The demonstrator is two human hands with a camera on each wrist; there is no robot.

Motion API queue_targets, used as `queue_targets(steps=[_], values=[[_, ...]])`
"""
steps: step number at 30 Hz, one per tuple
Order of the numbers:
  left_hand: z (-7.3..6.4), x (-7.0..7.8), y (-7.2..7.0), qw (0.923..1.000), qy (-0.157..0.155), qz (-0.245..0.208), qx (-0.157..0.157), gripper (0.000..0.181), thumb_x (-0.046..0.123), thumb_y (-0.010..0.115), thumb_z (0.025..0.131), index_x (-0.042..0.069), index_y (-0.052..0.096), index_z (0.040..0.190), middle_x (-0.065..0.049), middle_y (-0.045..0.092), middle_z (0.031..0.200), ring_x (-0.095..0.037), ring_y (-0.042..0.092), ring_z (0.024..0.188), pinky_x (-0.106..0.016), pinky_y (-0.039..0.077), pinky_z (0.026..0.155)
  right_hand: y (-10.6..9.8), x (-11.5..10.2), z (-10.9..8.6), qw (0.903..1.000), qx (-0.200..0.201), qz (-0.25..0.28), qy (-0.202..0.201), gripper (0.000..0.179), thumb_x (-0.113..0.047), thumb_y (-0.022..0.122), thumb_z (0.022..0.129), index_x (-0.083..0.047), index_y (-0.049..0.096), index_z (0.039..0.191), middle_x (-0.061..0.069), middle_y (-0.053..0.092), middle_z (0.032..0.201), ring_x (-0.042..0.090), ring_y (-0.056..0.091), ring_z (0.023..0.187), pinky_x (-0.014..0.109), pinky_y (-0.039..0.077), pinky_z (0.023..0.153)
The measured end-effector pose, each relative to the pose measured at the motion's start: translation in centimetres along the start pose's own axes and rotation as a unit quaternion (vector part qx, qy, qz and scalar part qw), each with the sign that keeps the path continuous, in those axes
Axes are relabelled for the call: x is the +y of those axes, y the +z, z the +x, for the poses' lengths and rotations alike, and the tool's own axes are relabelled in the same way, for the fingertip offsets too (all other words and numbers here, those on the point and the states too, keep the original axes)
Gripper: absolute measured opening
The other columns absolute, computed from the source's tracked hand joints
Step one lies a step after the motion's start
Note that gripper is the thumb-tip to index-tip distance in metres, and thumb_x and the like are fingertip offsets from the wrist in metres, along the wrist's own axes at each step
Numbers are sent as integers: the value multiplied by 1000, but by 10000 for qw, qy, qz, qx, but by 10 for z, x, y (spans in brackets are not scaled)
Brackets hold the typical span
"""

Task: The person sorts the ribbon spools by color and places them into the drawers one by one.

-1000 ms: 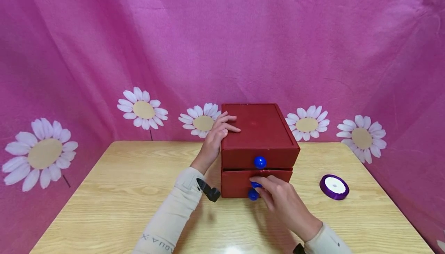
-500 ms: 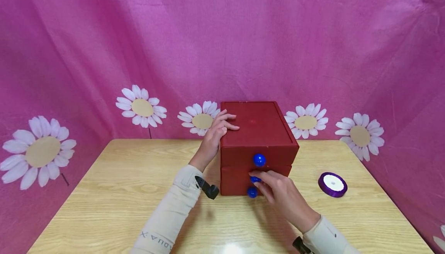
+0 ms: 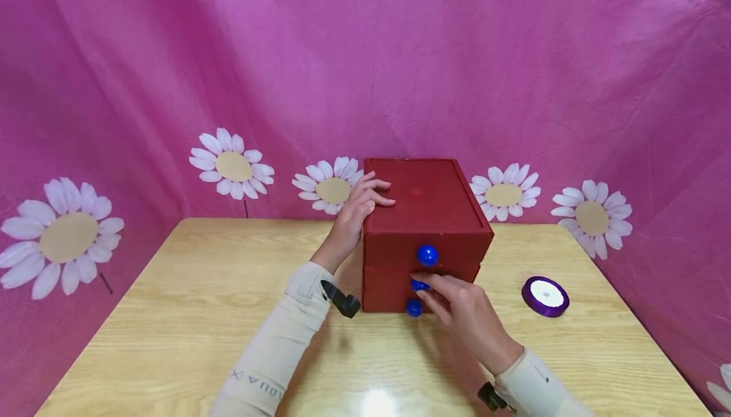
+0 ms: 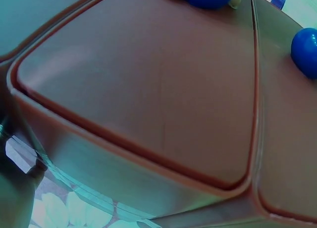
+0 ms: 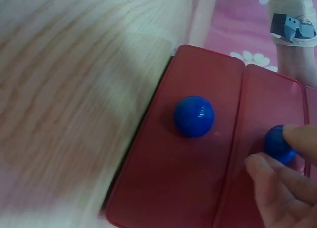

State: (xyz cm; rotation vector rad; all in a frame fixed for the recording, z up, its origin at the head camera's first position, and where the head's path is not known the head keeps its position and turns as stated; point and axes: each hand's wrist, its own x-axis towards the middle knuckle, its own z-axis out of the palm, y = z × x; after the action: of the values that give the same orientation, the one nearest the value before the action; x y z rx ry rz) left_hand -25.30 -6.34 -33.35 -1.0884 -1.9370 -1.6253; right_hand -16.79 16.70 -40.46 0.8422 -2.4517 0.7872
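A red drawer box [image 3: 425, 198] stands on the wooden table, with three round blue knobs in a column on its front. My right hand [image 3: 465, 312] pinches the middle knob [image 5: 277, 142] between thumb and fingers. The bottom knob [image 5: 194, 116] and the top knob [image 3: 428, 256] are untouched. The drawer fronts sit level with one another, a thin seam between them. My left hand [image 3: 355, 214] rests on the box's upper left edge, fingers over the top and palm along the side. Part of that hand shows dark at the lower left of the left wrist view.
A purple ribbon spool [image 3: 545, 296] with a white centre lies on the table [image 3: 228, 315], right of the box. Close behind the box hangs a pink cloth [image 3: 400, 74] with white daisies. Both wrists wear small black camera mounts.
The middle drawer has gone in: the dark gap above its front, seen a second ago, has closed. My right hand keeps its pinch on the knob. My left hand stays on the box.
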Motion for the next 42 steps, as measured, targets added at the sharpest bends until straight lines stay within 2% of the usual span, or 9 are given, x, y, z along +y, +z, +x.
queue_targets(steps=[3, 9, 13, 15, 21, 31, 36, 42], values=[[2, 0, 0, 10000, 24, 7, 56, 35, 0, 33, 92, -11, 64, 103, -30, 47, 131, -44, 18, 141, -50, 10, 116, 0, 2, 0, 9998, 43, 168, 58, 39, -11, 76, 81, -21, 69, 118, -12, 68, 113, 5, 66, 97, 29, 55, 82], [2, 0, 0, 9999, 61, -23, 132, 35, -1, 32, 91, -12, 65, 100, -32, 47, 131, -45, 18, 141, -50, 10, 116, -3, 8, -4, 9970, -157, 712, 267, 45, -8, 76, 81, -21, 63, 122, -11, 69, 108, 4, 66, 93, 28, 56, 79], [2, -2, 1, 9998, 107, -75, 140, 35, 0, 33, 91, -13, 64, 100, -32, 47, 130, -46, 18, 140, -48, 10, 116, -6, 12, -11, 9949, -178, 885, 461, 44, -6, 76, 80, -19, 58, 118, -9, 71, 102, 3, 67, 91, 29, 55, 80], [2, -3, 0, 9996, 192, -123, 180, 35, 0, 33, 90, -14, 64, 99, -33, 47, 129, -47, 18, 140, -47, 10, 116, -7, 14, -12, 9942, -188, 915, 541, 41, -6, 75, 81, -19, 57, 115, -7, 72, 100, 3, 67, 88, 27, 56, 75], [3, -7, -1, 9986, 389, -232, 263, 34, 0, 33, 88, -16, 63, 97, -36, 47, 126, -51, 19, 137, -47, 10, 117, -5, 18, -17, 9929, -528, 868, 616, 31, -9, 73, 83, -15, 61, 111, -4, 73, 93, 2, 64, 75, 22, 49, 57], [2, -7, 2, 9989, 295, -269, 252, 34, -2, 34, 89, -15, 64, 97, -34, 48, 127, -49, 19, 139, -45, 10, 117, 7, 17, -21, 9869, -1025, 817, 936, 25, -15, 74, 84, -19, 67, 107, -7, 73, 95, 1, 64, 77, 28, 54, 66], [2, -7, 3, 9991, 218, -259, 248, 35, -1, 33, 89, -14, 64, 98, -34, 48, 129, -48, 19, 139, -46, 10, 117, 11, 18, -20, 9847, -1282, 666, 970, 30, -15, 76, 82, -23, 68, 109, -8, 71, 100, 1, 62, 74, 28, 55, 67], [1, -6, 3, 9992, 199, -254, 244, 35, -1, 34, 90, -14, 65, 98, -33, 48, 129, -48, 19, 139, -47, 11, 116, 16, 18, -20, 9869, -1405, 411, 679, 34, -16, 76, 81, -21, 69, 115, -4, 73, 96, 0, 61, 72, 24, 54, 66]])
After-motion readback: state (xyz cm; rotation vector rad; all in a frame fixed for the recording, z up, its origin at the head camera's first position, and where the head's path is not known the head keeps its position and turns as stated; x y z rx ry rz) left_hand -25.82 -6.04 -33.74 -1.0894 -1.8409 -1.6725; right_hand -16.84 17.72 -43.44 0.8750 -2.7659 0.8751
